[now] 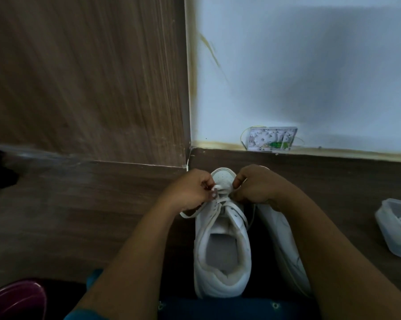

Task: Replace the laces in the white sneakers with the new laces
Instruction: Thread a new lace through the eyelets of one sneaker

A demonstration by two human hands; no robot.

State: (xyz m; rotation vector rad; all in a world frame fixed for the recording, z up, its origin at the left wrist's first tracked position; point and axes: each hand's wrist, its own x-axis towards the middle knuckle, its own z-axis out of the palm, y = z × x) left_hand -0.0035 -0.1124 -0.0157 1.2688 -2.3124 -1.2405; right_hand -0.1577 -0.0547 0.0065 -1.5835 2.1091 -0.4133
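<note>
While curled, both hands — left hand [190, 190], right hand [254, 184] — pinch lace [220, 189].

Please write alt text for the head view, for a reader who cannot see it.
The left hand and right hand pinch a white lace at the front eyelets of a white sneaker. A second sneaker lies to its right; a clear box stands further right.

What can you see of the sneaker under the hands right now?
The white sneaker stands upright on the dark wood-look floor, toe toward the wall. Smooth leather-like upper, perforated toe, padded collar, grey insole. A flat white lace runs through the eyelets nearest the toe; upper eyelets are empty. The left hand and right hand pinch that lace. The second sneaker lies close beside it.
</note>
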